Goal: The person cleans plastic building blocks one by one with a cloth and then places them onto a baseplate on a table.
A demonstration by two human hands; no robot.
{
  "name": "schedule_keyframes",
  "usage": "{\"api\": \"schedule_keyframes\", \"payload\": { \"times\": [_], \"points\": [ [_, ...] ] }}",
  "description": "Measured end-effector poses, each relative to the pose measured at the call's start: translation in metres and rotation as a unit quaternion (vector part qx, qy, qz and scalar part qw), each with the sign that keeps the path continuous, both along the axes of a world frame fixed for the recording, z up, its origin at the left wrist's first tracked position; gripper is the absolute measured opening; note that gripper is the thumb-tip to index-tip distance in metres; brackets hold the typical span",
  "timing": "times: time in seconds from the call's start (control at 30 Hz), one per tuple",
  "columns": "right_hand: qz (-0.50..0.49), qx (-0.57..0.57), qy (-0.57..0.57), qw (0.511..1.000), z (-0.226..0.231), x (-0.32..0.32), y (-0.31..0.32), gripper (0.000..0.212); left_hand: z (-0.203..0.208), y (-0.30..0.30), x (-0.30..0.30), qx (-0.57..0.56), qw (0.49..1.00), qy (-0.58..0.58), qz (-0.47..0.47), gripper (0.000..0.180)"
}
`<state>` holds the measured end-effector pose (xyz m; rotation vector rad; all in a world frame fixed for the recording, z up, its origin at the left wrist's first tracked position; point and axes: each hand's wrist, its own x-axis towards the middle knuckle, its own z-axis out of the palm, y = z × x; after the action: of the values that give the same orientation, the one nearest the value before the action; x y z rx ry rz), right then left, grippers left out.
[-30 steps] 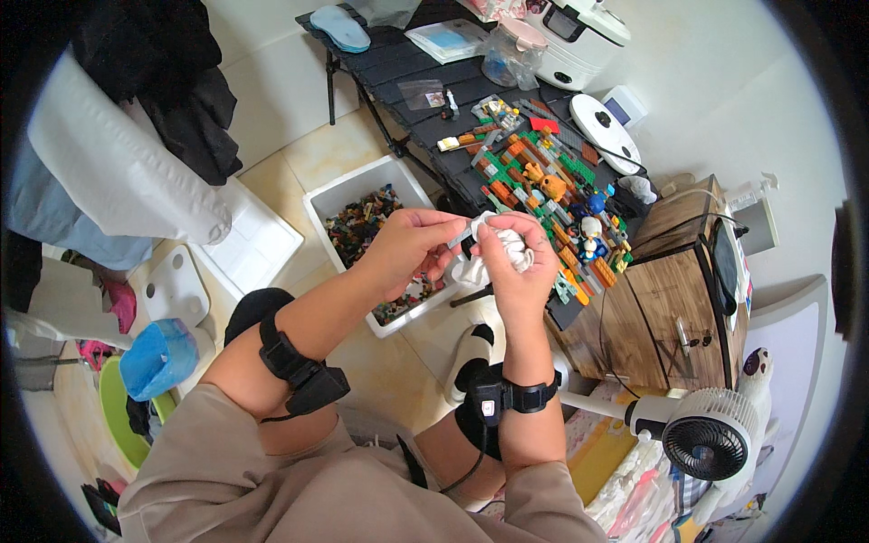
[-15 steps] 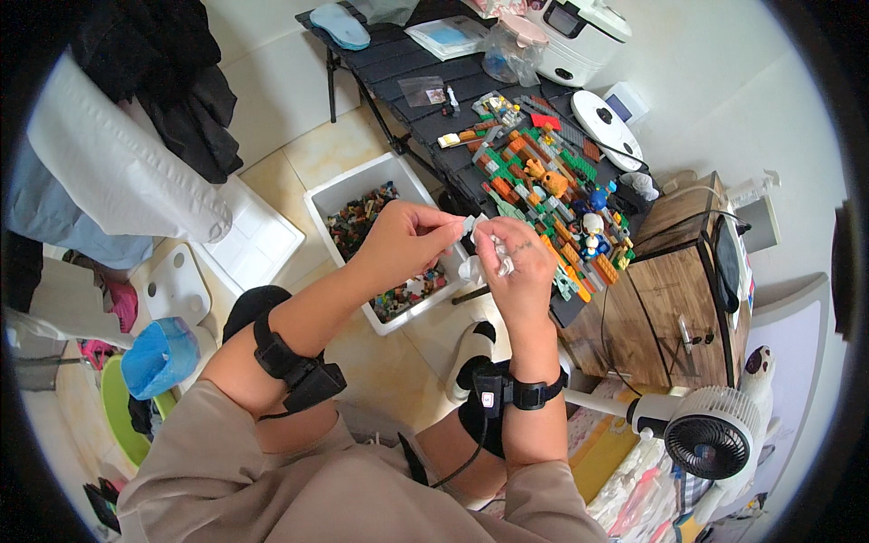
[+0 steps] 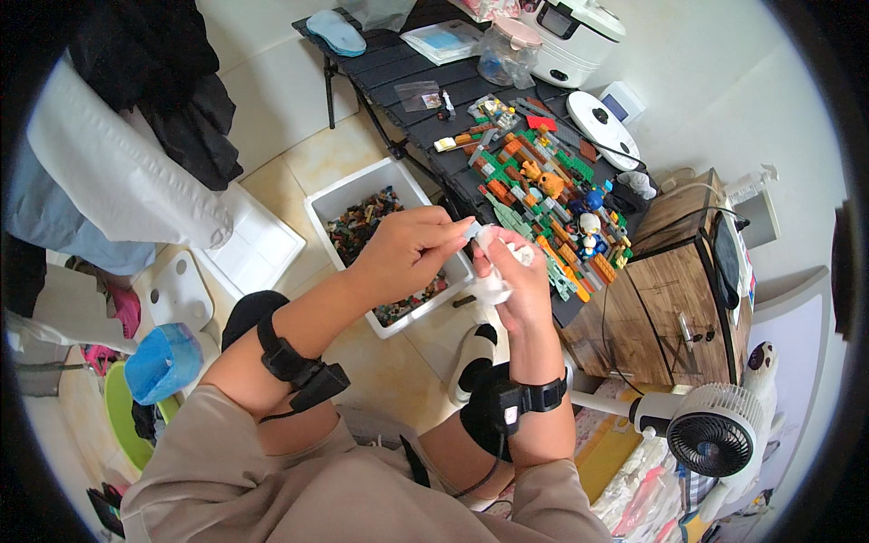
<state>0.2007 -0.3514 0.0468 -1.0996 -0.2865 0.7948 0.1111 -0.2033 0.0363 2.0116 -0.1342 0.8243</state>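
Bricks [image 3: 529, 204] already laid out on desk [image 3: 385, 77], lots of loose pcs [image 3: 358, 226] left in bin [image 3: 409, 184]. Grey piece [image 3: 472, 230], prob. plastic, isn't set down yet: my L hand [image 3: 412, 249] pinches it, R hand [image 3: 525, 288] bunches white cloth [image 3: 495, 282] beside it.

A white fan with a round black grille [image 3: 711, 443] stands near a brown wood-grain cabinet [image 3: 670, 317]. A rounded white cooker [image 3: 575, 50] and a pale-blue oval pad [image 3: 335, 33] rest on the black slatted table [image 3: 385, 74]. A translucent blue plastic bin [image 3: 161, 364] stands by a lime-green basin [image 3: 119, 412].
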Motion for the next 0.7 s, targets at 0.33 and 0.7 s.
{"api": "schedule_keyframes", "payload": {
  "times": [0.33, 0.7],
  "points": [
    [-0.106, -0.082, -0.711, 0.691, -0.012, 0.008, 0.005, 0.02, 0.009, 0.017, -0.008, -0.33, 0.882, 0.329, -0.068, 0.022],
    [-0.106, 0.012, -0.128, 0.986, -0.011, -0.002, 0.001, 0.021, 0.008, -0.008, -0.002, -0.293, 0.943, 0.139, -0.078, 0.023]
  ]
}}
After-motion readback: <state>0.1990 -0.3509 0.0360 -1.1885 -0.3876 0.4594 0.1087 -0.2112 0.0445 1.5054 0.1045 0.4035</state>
